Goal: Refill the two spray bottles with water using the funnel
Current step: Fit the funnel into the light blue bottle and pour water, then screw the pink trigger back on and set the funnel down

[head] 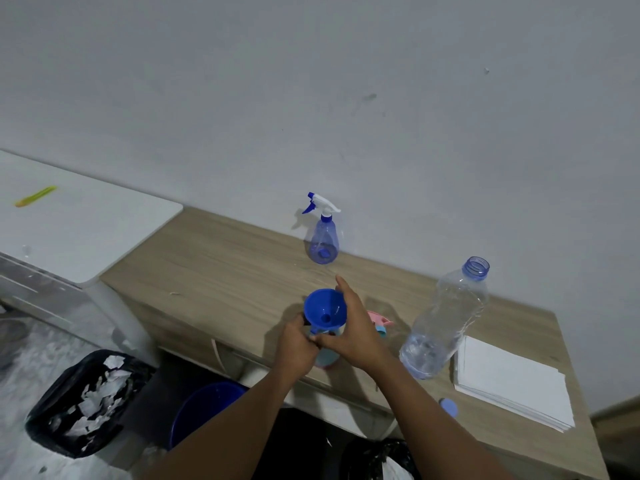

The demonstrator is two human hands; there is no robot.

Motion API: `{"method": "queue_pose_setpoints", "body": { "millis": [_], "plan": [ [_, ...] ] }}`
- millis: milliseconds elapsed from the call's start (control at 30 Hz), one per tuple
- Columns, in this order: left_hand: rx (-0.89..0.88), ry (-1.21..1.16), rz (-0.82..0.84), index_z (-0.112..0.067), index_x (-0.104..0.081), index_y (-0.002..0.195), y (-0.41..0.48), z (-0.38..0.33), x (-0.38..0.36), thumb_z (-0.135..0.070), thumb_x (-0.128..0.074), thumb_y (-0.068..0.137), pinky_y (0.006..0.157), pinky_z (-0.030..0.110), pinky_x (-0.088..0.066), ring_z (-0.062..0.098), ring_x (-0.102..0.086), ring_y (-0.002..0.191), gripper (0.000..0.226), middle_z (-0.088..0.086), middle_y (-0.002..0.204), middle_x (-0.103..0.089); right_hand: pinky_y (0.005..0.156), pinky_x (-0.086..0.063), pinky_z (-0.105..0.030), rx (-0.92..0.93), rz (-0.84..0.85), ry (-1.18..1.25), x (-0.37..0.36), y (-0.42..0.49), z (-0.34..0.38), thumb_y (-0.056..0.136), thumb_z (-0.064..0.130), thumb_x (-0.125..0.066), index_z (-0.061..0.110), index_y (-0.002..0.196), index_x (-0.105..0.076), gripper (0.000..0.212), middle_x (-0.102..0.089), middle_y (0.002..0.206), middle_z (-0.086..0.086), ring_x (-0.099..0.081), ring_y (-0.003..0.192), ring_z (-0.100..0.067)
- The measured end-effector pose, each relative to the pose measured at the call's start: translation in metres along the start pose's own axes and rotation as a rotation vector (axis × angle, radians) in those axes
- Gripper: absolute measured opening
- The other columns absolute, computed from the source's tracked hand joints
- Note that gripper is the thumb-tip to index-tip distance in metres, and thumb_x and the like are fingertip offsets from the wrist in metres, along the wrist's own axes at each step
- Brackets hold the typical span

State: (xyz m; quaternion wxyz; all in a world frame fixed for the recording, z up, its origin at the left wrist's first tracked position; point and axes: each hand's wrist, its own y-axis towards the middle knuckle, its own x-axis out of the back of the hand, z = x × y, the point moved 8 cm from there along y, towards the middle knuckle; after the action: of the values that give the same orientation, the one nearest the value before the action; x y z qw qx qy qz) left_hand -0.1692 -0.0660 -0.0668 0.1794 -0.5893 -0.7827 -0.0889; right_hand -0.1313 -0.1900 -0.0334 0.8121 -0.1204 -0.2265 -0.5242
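Observation:
A blue funnel sits in the neck of a light blue spray bottle near the front edge of the wooden table. My left hand grips that bottle's neck from the left. My right hand holds the funnel's rim and stem from the right. The bottle's pink trigger head lies on the table just behind my right hand. A second, clear blue spray bottle with its white trigger head on stands by the wall. An uncapped clear water bottle, holding a little water, stands to the right.
A stack of white paper lies at the table's right end, a blue bottle cap near the front edge. Below the table stand a blue bucket and a black bin with paper scraps. A white unit adjoins on the left.

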Motion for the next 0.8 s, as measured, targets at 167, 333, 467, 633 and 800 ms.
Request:
{"method": "queue_pose_setpoints", "body": {
  "millis": [167,333,467,633,800],
  "plan": [
    [-0.021,0.017,-0.008,-0.041,-0.055,0.088,0.006,0.007,0.0,0.001,-0.074,0.073,0.078,0.043,-0.058,0.014,-0.069,0.084,0.049,-0.003,0.091,-0.071,0.088,-0.037,0.002,-0.031,-0.077,0.08,0.001,0.005,-0.002,0.075,0.011,-0.081,0.021,0.155,-0.019,0.102,-0.05,0.131,0.006,-0.049,0.112,0.017],
    [-0.032,-0.011,-0.028,-0.042,-0.056,0.087,0.01,0.014,-0.001,0.0,-0.076,0.071,0.075,0.041,-0.058,0.015,-0.07,0.082,0.05,-0.005,0.088,-0.072,0.088,-0.043,-0.004,-0.043,-0.099,0.117,0.001,0.004,-0.003,0.074,0.01,-0.082,0.024,0.153,-0.02,0.102,-0.054,0.125,0.008,-0.054,0.11,0.012],
    [-0.011,-0.038,0.002,-0.034,-0.06,0.093,0.014,0.018,-0.004,-0.015,-0.084,0.071,0.069,0.028,-0.055,0.007,-0.067,0.076,0.037,-0.013,0.086,-0.068,0.09,-0.053,-0.023,-0.034,-0.259,0.193,0.02,0.006,0.012,0.061,0.02,-0.088,0.031,0.149,-0.026,0.108,-0.054,0.124,0.007,-0.06,0.11,-0.005],
    [-0.052,-0.065,0.009,-0.039,-0.061,0.089,0.028,0.026,0.003,-0.021,-0.089,0.065,0.081,0.034,-0.056,0.008,-0.067,0.089,0.041,-0.018,0.093,-0.068,0.077,-0.056,-0.024,-0.081,-0.497,0.277,0.058,0.008,0.013,0.055,0.017,-0.096,0.028,0.127,-0.036,0.094,-0.061,0.115,0.003,-0.063,0.1,-0.006],
    [-0.095,-0.082,-0.017,-0.038,-0.062,0.091,0.047,0.03,0.026,-0.013,-0.089,0.066,0.085,0.032,-0.053,0.01,-0.064,0.094,0.045,-0.016,0.097,-0.068,0.063,-0.052,-0.019,-0.24,-0.503,0.17,0.055,-0.005,-0.029,0.054,0.012,-0.095,0.018,0.106,-0.047,0.072,-0.063,0.108,-0.007,-0.065,0.089,-0.021]
  ]
}}
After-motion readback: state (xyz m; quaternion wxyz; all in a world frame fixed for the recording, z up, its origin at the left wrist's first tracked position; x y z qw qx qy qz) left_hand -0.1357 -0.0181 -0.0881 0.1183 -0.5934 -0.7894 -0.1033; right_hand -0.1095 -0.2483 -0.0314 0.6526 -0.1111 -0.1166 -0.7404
